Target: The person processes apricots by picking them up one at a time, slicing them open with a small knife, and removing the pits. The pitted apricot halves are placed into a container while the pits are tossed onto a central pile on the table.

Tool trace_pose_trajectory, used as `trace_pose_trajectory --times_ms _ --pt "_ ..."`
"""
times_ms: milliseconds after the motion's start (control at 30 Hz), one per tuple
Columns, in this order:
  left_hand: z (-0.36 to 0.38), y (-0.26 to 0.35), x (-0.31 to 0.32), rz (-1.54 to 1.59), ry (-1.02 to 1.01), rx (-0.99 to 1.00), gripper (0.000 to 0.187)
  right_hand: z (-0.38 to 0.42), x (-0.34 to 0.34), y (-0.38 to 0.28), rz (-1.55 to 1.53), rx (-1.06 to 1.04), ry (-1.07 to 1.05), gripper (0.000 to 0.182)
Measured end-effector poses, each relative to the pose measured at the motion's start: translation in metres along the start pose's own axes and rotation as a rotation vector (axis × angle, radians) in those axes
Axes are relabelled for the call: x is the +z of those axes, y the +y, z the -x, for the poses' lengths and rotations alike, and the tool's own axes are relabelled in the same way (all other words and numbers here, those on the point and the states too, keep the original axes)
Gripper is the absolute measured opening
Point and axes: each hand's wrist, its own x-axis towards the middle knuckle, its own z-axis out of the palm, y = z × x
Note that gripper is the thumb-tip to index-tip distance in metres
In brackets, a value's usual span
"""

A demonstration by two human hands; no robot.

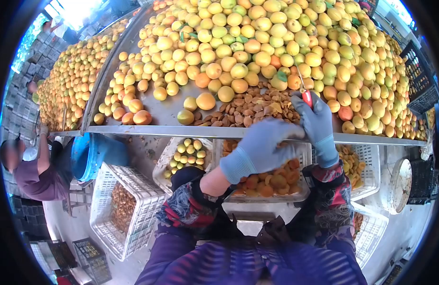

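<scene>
My right hand, in a blue-grey glove, is closed around the red handle of a small knife. Its thin blade points up toward the heap of yellow-orange apricots on the metal table. Just left of it, my left hand, gloved alike, is smeared by motion over the table's front edge; whether it holds anything is hidden by the blur. Brown apricot pits lie in a pile on the table beyond my hands. Below them, a white crate contains orange apricot halves.
A white crate of pits stands tilted at lower left, near a blue barrel. Small whole apricots fill another crate. At right are a white bucket and black crates. Another person works at far left.
</scene>
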Motion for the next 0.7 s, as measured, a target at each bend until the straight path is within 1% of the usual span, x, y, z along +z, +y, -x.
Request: trace_pose_trajectory --times_ms 33,67,100,133,167,200,267,300,367,400,433,500,533,600,633,667,700 --pt "0.000 -0.003 -0.010 -0.036 0.137 -0.008 0.020 0.001 -0.001 -0.003 0.055 0.032 -0.003 0.020" --pt "-0.003 -0.008 -0.023 -0.072 0.272 -0.014 0.021 0.004 0.000 -0.012 0.001 0.149 -0.019 0.019" --pt "-0.004 -0.024 -0.038 -0.034 0.379 -0.116 0.019 0.006 0.000 -0.013 -0.002 0.147 -0.019 0.019" --pt "-0.003 -0.056 -0.050 0.024 0.528 -0.162 0.020 0.006 0.001 -0.013 -0.090 0.183 -0.023 0.019" --pt "-0.001 -0.080 -0.071 -0.090 0.554 -0.297 0.023 0.008 0.001 -0.014 -0.178 0.221 -0.029 0.018" --pt "0.003 -0.106 -0.092 -0.457 0.563 -0.352 0.029 0.010 0.001 -0.015 -0.181 0.219 -0.030 0.018" --pt "0.010 -0.149 -0.118 -0.693 0.524 -0.533 0.036 0.012 0.002 -0.018 -0.250 0.241 -0.089 0.015" --pt "0.014 -0.161 -0.123 -0.697 0.522 -0.527 0.036 0.011 0.003 -0.018 -0.255 0.238 -0.085 0.015" --pt "0.016 -0.181 -0.126 -0.570 0.370 -0.685 0.041 0.010 0.006 -0.018 -0.145 0.220 -0.109 0.012" --pt "0.011 -0.185 -0.125 -0.642 0.373 -0.709 0.041 0.011 0.008 -0.019 -0.194 0.254 -0.110 0.012" --pt "0.008 -0.189 -0.125 -0.638 0.370 -0.710 0.041 0.011 0.010 -0.017 -0.191 0.257 -0.108 0.012" --pt "0.003 -0.192 -0.125 -0.750 0.366 -0.651 0.041 0.011 0.013 -0.012 -0.262 0.256 -0.110 0.014" --pt "0.002 -0.180 -0.125 -0.749 0.363 -0.654 0.041 0.011 0.014 -0.011 -0.262 0.259 -0.110 0.014" --pt "0.002 -0.159 -0.129 -0.505 0.428 -0.787 0.042 0.009 0.016 -0.011 -0.249 0.262 -0.106 0.013" --pt "0.007 -0.173 -0.131 -0.509 0.430 -0.787 0.042 0.009 0.016 -0.012 -0.251 0.261 -0.108 0.013" --pt "0.014 -0.199 -0.135 -0.317 0.579 -0.761 0.043 0.010 0.016 -0.014 -0.228 0.243 -0.103 0.013" --pt "0.018 -0.212 -0.138 -0.123 0.723 -0.725 0.043 0.010 0.015 -0.016 -0.204 0.223 -0.096 0.013"
